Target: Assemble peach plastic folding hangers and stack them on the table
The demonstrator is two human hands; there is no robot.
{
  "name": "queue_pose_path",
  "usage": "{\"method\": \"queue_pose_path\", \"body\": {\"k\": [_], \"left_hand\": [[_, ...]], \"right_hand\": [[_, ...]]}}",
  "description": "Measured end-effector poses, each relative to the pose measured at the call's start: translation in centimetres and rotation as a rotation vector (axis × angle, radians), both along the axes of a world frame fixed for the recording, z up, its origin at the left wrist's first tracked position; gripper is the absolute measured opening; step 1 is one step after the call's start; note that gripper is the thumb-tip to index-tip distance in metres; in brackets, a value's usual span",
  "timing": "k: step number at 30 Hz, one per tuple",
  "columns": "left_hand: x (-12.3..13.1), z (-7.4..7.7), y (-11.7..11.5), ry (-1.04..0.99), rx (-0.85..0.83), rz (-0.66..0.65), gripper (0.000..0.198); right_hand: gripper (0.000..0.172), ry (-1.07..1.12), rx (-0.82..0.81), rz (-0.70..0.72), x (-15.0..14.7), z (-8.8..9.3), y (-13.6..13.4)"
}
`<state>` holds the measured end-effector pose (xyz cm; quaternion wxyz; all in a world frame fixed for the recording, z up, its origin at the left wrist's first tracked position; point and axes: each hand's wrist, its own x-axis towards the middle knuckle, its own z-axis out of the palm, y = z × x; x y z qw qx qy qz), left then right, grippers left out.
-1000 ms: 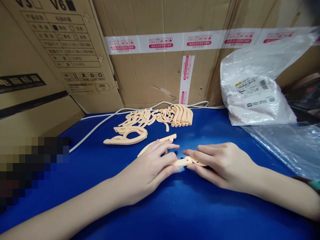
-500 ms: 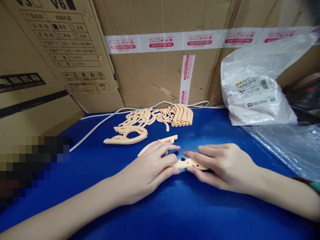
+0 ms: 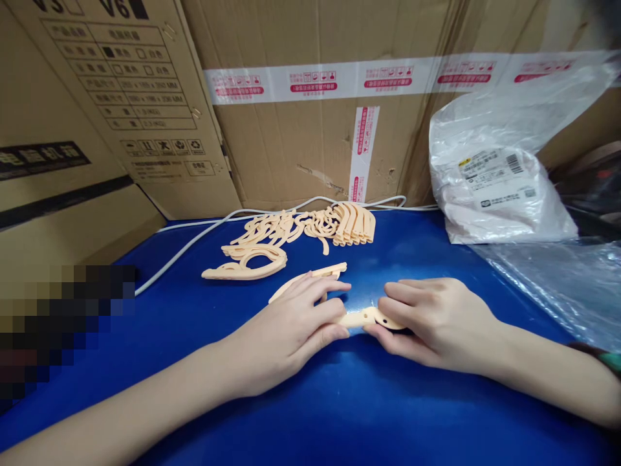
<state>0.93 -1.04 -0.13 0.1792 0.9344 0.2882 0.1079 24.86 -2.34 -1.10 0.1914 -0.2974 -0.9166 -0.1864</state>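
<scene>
A beige plastic folding hanger [image 3: 359, 318] lies between my two hands, low over the blue table; a round hole shows near its middle joint. My left hand [image 3: 298, 323] grips its left end between thumb and fingers. At the right end, my right hand [image 3: 431, 320] pinches a curved part with a dark hole, its fingers curled in. Both outer ends are hidden by the hands. Just behind my left fingers rests another beige hanger [image 3: 334, 268], partly covered by that hand. Whether the left fingers touch it I cannot tell.
Folded beige hangers [image 3: 242, 273] lie at the back left. Behind them are loose hooks [image 3: 272, 226] and several stacked curved arms [image 3: 356, 223]. A white cable [image 3: 189, 252] runs along cardboard boxes [image 3: 301, 149]. A plastic bag [image 3: 504, 188] stands at right.
My right index finger has drawn back and curled in from its stretched position above the hanger's joint. My left hand and the hanger have barely moved.
</scene>
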Motion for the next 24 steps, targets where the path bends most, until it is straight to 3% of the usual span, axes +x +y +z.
{"method": "queue_pose_path", "body": {"k": [12, 24], "left_hand": [[0.05, -0.05, -0.08, -0.005, 0.022, -0.007, 0.022], [0.01, -0.16, -0.15, -0.009, 0.038, -0.016, 0.021]], "right_hand": [[0.046, -0.014, 0.09, 0.012, -0.06, -0.04, 0.15], [0.046, 0.012, -0.056, 0.011, -0.05, -0.37, 0.21]]}}
